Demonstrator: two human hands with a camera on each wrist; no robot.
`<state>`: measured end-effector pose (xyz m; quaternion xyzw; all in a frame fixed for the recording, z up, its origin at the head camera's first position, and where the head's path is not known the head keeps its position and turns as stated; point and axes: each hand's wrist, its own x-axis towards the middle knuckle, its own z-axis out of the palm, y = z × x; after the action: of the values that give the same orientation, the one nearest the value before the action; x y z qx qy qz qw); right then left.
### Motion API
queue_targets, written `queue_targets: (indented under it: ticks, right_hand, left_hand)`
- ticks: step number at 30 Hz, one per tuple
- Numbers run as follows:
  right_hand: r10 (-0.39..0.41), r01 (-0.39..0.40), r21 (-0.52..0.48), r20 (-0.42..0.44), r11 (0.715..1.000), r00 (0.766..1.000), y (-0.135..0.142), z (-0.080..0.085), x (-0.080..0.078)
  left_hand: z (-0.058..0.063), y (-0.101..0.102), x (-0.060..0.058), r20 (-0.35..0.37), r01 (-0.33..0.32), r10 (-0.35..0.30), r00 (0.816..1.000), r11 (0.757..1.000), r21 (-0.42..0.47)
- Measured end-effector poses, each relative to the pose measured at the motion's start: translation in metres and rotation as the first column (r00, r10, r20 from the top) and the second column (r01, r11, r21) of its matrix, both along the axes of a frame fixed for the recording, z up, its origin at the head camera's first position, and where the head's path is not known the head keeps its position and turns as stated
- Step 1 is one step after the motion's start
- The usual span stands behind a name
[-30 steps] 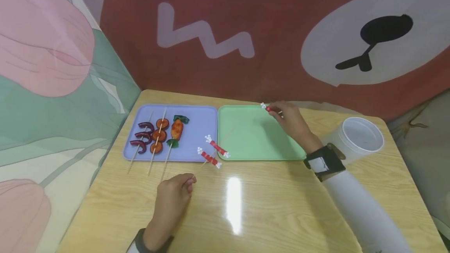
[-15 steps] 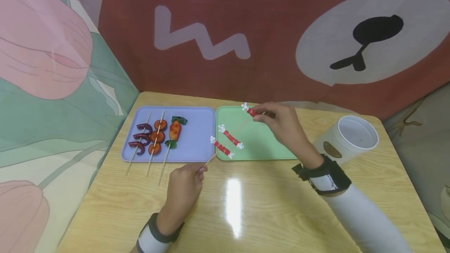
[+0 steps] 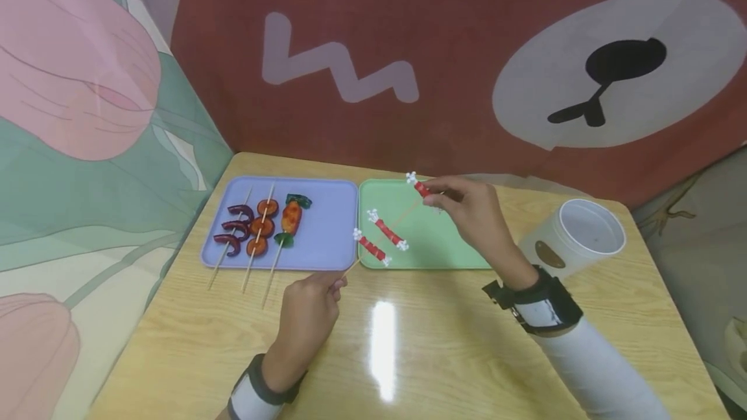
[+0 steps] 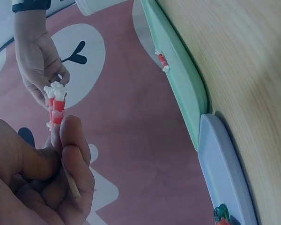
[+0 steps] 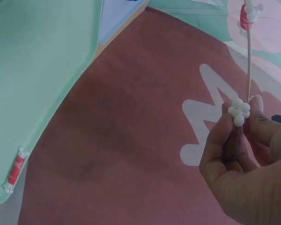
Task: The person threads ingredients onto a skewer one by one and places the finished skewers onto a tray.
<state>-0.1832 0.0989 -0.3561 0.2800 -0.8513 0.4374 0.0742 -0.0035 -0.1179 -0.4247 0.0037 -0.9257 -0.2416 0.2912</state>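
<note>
My left hand [image 3: 309,310] pinches the lower end of a thin wooden skewer [image 3: 403,216], which slants up to the right over the green tray [image 3: 443,258]. Two toy pieces, red with white knobbly ends, sit crosswise on it: a lower piece [image 3: 372,249] and an upper piece [image 3: 388,232]. Between thumb and fingers, my right hand [image 3: 469,209] grips a third red-and-white piece [image 3: 419,186] at the skewer's far end. Whether the tip has entered that piece is hidden by the fingers. Another such piece [image 5: 16,169] lies in the green tray, mostly behind my right hand in the head view.
A lavender tray [image 3: 329,222] at left bears three toy skewers: purple curls [image 3: 235,229], orange-brown rounds [image 3: 260,227] and an orange piece with green bits [image 3: 290,219]. A white translucent tub [image 3: 574,235] stands at right. A painted wall rises behind the table [image 3: 443,349].
My right hand has come left with its red-and-white piece to the skewer's end. My left hand has shifted right and up, bringing the loaded skewer over the green tray.
</note>
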Motion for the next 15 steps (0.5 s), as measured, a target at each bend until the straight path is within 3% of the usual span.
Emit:
queue_targets:
  ticks: [5, 10, 15]
  right_hand:
    - [-0.014, 0.017, 0.019, -0.108, 1.000, 0.994, -0.003, 0.000, 0.008]
    - [-0.017, 0.035, 0.054, -0.308, 0.998, 0.951, -0.011, -0.003, 0.020]
    - [0.033, 0.012, 0.115, -0.387, 0.993, 0.921, -0.025, -0.008, 0.034]
  left_hand:
    - [0.001, 0.004, -0.001, 0.004, -0.003, 0.003, 1.000, 1.000, -0.012]
    - [0.003, 0.011, -0.005, -0.005, -0.006, 0.006, 1.000, 0.998, -0.055]
    - [0.006, 0.017, -0.010, -0.048, -0.014, 0.010, 0.999, 0.997, -0.070]
